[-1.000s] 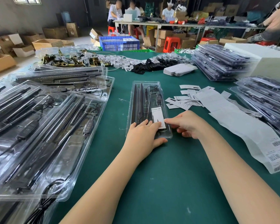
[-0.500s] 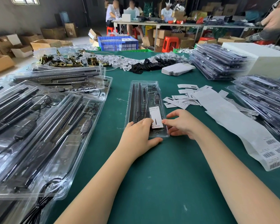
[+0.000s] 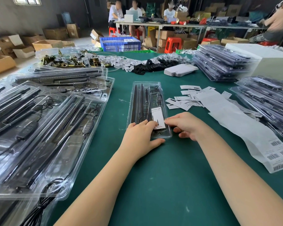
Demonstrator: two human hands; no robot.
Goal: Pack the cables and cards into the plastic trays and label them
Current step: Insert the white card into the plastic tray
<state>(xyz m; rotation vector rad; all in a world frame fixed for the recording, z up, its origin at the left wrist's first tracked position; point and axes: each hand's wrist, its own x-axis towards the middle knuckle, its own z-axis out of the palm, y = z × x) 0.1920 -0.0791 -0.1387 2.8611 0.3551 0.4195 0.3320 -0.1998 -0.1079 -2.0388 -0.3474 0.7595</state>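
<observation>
One head view was all we had, and in it one clear plastic tray (image 3: pixel 148 101) lay lengthwise on the green table (image 3: pixel 162 176), directly ahead of us, between the spread of open trays (image 3: pixel 44 136) on our left and the loose cards (image 3: pixel 185 100) on our right. Black rods and a coiled cable sat in its moulded channels, and a white printed card (image 3: pixel 158 117) lay near its close end. Our left hand (image 3: pixel 141 137) rested on that close end, fingers laid over the tray beside the card and thumb on the table under the rim; we judged it pressing rather than gripping. Our right hand (image 3: pixel 185 125) touched the tray's right edge with an extended finger while the other fingers curled loosely and held nothing. We judged the tray light, thin and springy, slick enough to skate on the cloth, and liable to twist if lifted by one corner. Taking it by both long edges near the middle seemed safest to us. A strip of barcode labels (image 3: pixel 278 154) lay well to the right, apart from the tray
</observation>
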